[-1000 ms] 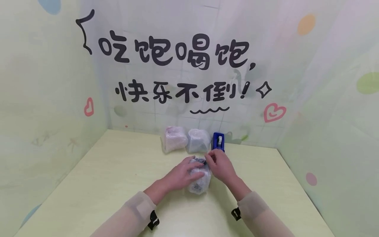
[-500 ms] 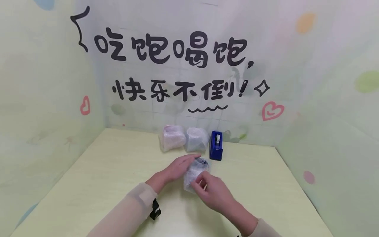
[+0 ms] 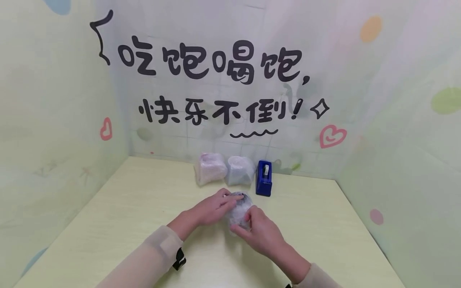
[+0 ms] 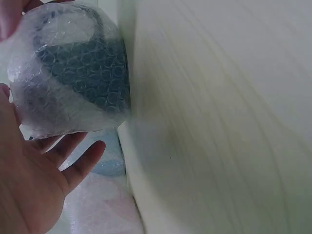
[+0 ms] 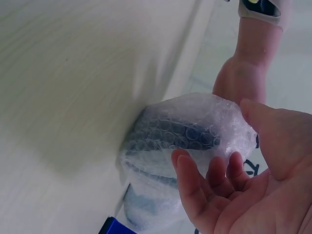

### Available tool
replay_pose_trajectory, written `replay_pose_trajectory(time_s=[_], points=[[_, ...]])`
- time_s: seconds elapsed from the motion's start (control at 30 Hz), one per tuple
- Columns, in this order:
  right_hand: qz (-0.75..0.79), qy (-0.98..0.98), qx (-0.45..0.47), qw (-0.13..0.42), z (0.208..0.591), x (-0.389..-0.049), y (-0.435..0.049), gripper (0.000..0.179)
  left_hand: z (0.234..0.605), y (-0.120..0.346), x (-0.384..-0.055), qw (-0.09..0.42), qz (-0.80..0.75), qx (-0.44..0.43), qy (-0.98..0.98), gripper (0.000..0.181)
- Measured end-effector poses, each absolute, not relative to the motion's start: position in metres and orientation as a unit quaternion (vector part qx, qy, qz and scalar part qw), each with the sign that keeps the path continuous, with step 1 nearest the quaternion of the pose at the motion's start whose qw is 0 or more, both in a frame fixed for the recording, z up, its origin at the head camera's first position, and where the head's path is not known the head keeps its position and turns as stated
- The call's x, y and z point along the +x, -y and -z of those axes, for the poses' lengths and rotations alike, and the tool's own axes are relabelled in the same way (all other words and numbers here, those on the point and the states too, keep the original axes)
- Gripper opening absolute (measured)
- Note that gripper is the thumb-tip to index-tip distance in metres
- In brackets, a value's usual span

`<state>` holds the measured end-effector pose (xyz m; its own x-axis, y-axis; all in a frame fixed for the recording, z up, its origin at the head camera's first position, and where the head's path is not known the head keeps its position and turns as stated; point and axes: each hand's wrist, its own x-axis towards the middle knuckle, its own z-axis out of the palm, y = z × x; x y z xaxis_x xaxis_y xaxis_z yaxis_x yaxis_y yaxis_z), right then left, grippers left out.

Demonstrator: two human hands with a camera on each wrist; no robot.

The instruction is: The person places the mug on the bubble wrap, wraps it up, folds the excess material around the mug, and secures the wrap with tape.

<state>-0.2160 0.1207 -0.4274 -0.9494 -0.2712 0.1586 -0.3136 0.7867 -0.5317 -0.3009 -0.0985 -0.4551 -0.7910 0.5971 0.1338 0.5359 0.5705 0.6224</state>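
A bubble-wrapped bundle (image 3: 238, 212) sits on the table between my hands. Through the wrap a dark bluish item shows, its kind unclear, as in the left wrist view of the bundle (image 4: 85, 73). My left hand (image 3: 212, 208) rests against its left and far side, fingers fairly straight and reaching over the top. On the near right side my right hand (image 3: 261, 232) holds it, with the thumb and curled fingers set against the wrap. In the right wrist view, the right hand's (image 5: 253, 180) thumb lies on the wrap and the index finger touches its side.
Behind the bundle stand a pinkish wrapped bundle (image 3: 211, 169) and a pale bluish wrapped bundle (image 3: 240, 171), side by side. A blue tape dispenser (image 3: 264, 184) is just right of them. The pale table (image 3: 144, 208) ends at printed wall sheets (image 3: 162, 144).
My right hand has gone from the bundle's far top, by the tape dispenser, down to its near right side. The left hand has shifted slightly over the top.
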Motion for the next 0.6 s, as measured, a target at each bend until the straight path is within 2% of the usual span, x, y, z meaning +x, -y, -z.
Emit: replay_pose_trajectory(time_s=[0.2,0.47,0.6], points=[[-0.286,0.943,0.164,0.045,0.43,-0.225,-0.128,0.039,0.454,0.103,-0.293,0.03,-0.325,0.299,-0.897,0.05],[-0.302,0.932,0.186,0.072,0.441,-0.245,-0.143,0.028,0.457,0.119,-0.289,0.024,-0.393,0.264,-0.88,0.074],[-0.31,0.932,0.176,0.068,0.443,-0.252,-0.146,0.027,0.459,0.124,-0.293,0.04,-0.438,0.252,-0.862,0.066]])
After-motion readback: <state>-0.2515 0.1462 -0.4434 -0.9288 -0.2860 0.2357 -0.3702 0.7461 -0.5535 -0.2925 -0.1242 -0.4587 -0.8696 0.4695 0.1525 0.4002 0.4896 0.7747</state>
